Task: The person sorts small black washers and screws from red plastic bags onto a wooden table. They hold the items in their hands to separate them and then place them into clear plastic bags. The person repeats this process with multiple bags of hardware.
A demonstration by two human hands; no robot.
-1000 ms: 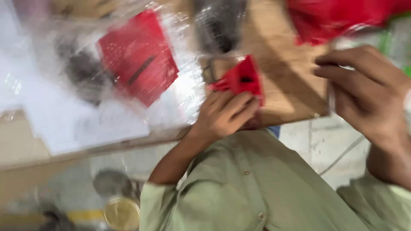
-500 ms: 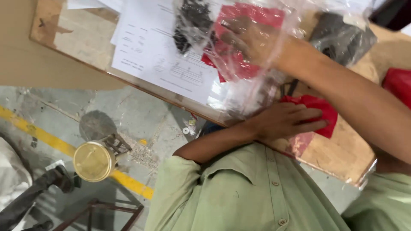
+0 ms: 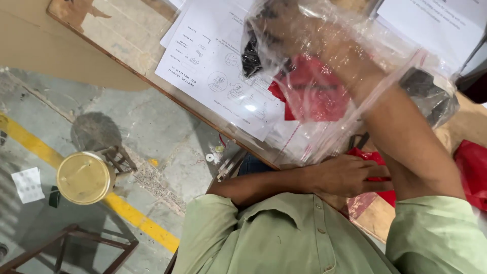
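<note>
My left hand [image 3: 350, 175] lies over a small red plastic part [image 3: 373, 156] at the near edge of the wooden table [image 3: 116, 35] and grips it. My right arm reaches forward into a large clear plastic bag [image 3: 324, 137]. My right hand [image 3: 299, 30] is deep inside it, blurred by the film, so its fingers are unclear. The bag also holds a red card [image 3: 314, 96] and a black part [image 3: 251, 56] just left of the hand. Another dark part [image 3: 428, 94] lies in plastic to the right of my arm.
Printed paper sheets [image 3: 213, 66] lie on the table under and left of the bag. A red bag [image 3: 472, 167] sits at the right edge. Below the table are a concrete floor with a yellow line [image 3: 127, 213], a round yellow-topped can [image 3: 84, 177] and a metal frame [image 3: 76, 238].
My right hand has gone from free air into the clear bag and pushed deeper. My left hand has lowered the red part onto the table edge and stays there.
</note>
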